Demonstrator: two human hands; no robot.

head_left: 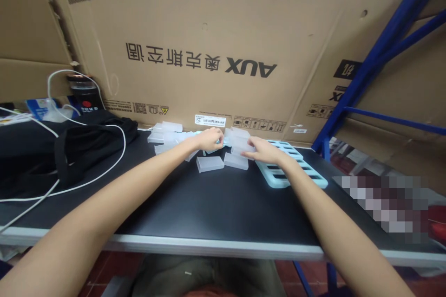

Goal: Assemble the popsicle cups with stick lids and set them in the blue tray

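Several translucent plastic boxes lie in a loose cluster against the cardboard, with one clear box [210,164] at its front edge. My left hand [210,138] is over the middle of the cluster, its fingers curled downward; whatever they hold is hidden. Close by it, pale blue pieces show partly between the boxes. My right hand [263,150] has thumb and fingers apart, their tips against a group of stacked clear boxes [239,139] at the cluster's right. Under the right wrist and forearm sits a light blue slotted plastic rack [275,181], partly covered by the arm.
A large cardboard sheet [209,18] stands behind the black table [209,213]. On the left are a black bag [28,148], a white cable [104,174] and a dark jar [85,95]. A blue metal frame [376,51] rises at the right, near a blurred-out patch.
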